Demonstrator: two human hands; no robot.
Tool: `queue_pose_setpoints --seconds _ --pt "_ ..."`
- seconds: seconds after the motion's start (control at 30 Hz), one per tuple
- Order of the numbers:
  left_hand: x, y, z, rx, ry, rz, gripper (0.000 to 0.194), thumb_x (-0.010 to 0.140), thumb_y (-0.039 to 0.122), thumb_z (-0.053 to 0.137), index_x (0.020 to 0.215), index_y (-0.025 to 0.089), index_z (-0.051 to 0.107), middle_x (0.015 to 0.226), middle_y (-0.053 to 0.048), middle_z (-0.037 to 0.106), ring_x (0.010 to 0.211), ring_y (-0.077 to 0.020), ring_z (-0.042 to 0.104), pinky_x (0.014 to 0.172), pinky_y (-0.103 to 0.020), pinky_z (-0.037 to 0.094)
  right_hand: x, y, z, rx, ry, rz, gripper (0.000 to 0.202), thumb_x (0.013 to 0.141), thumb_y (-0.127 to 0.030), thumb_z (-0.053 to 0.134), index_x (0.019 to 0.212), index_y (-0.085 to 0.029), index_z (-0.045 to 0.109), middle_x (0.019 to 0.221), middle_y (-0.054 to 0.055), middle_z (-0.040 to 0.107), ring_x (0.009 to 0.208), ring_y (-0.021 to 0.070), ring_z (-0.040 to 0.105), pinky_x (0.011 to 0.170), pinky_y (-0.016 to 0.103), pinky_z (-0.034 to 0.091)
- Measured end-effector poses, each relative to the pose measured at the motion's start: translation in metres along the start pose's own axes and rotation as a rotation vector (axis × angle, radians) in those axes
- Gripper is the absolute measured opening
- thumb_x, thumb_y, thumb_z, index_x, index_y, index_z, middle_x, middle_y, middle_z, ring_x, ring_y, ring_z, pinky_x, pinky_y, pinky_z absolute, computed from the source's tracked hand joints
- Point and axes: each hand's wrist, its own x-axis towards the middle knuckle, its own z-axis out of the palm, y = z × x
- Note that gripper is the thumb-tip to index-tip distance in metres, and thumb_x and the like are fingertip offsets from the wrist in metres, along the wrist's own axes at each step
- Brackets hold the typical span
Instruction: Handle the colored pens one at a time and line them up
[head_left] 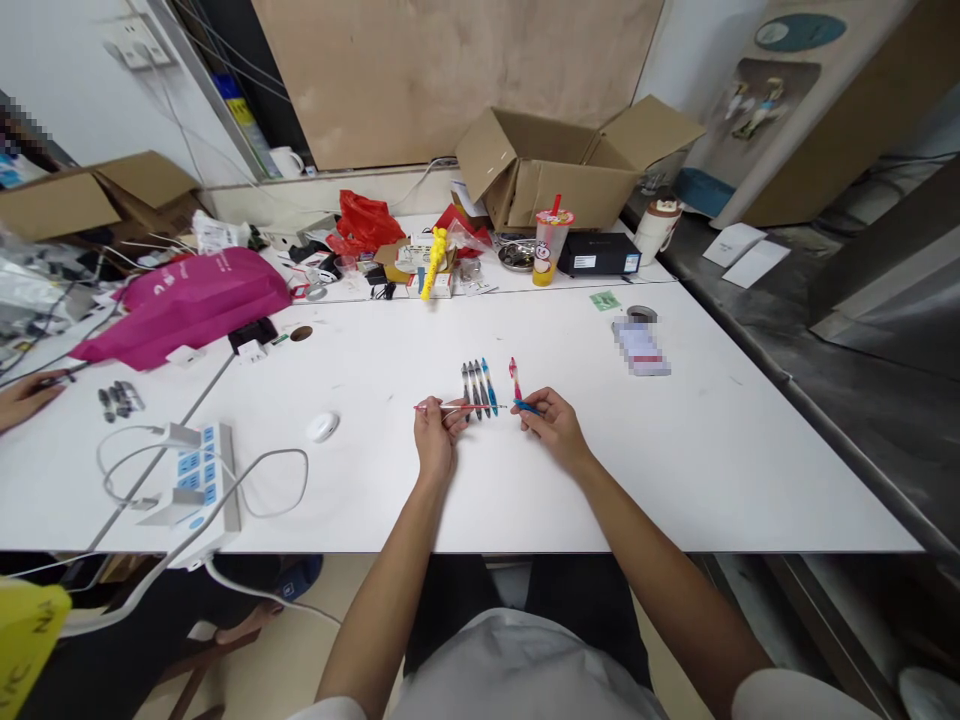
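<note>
My left hand (438, 425) is closed on a thin red pen refill (472, 407), which lies level with its tip pointing right. Between the fingers and thumb of my right hand (551, 425) is a short blue pen part (527, 408); its exact shape is partly hidden. The refill's tip ends just left of that blue part, a small gap apart. Beyond my left hand, several dark pens (475, 385) lie side by side, with a blue pen (489, 382) at their right end. A red-and-clear pen piece (514, 374) rests just beyond my right fingertips.
A white round case (322, 427) and a power strip (214, 480) with cables are to the left. Another person's hand (30, 395) is at the far left edge. Along the back stand a drink cup (550, 250), a black box (600, 254) and an open carton (570, 190).
</note>
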Motion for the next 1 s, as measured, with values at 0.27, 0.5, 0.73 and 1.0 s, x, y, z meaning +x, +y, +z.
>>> queue_pose_setpoints --seconds 0.27,0.5,0.73,1.0 --pt "-0.003 -0.001 0.003 0.078 -0.069 -0.009 0.047 0.087 0.062 0.069 0.100 0.021 0.048 0.092 -0.008 0.078 0.076 -0.0197 0.078 0.051 -0.019 0.053 -0.005 0.001 0.005 -0.261 -0.019 -0.010 0.029 0.087 -0.048 0.066 0.098 -0.021 0.069 0.067 -0.004 0.047 0.060 0.0132 0.039 0.056 0.028 0.033" --pt "-0.008 0.001 0.006 0.156 -0.144 -0.028 0.050 0.086 0.066 0.067 0.101 0.023 0.047 0.095 -0.009 0.078 0.079 -0.0232 0.079 0.048 -0.021 0.053 -0.006 0.000 0.009 -0.360 0.000 0.017 0.039 0.083 -0.056 0.070 0.093 -0.019 0.078 0.062 -0.002 0.054 0.059 0.0140 0.042 0.056 0.029 0.033" --pt "-0.004 -0.002 0.005 0.114 -0.054 0.011 0.046 0.088 0.061 0.068 0.104 0.021 0.051 0.095 -0.010 0.078 0.081 -0.0211 0.078 0.052 -0.022 0.056 -0.005 -0.002 0.008 -0.351 0.043 0.002 0.039 0.086 -0.056 0.066 0.085 -0.019 0.076 0.066 0.000 0.058 0.062 0.0148 0.045 0.060 0.029 0.036" --pt "0.006 0.008 -0.007 -0.015 0.098 0.090 0.036 0.092 0.051 0.068 0.103 0.019 0.054 0.095 -0.010 0.078 0.084 -0.0165 0.076 0.057 -0.019 0.054 -0.004 -0.007 0.006 -0.352 0.073 0.007 0.044 0.088 -0.059 0.062 0.082 -0.017 0.075 0.062 -0.002 0.048 0.060 0.0138 0.038 0.059 0.029 0.031"
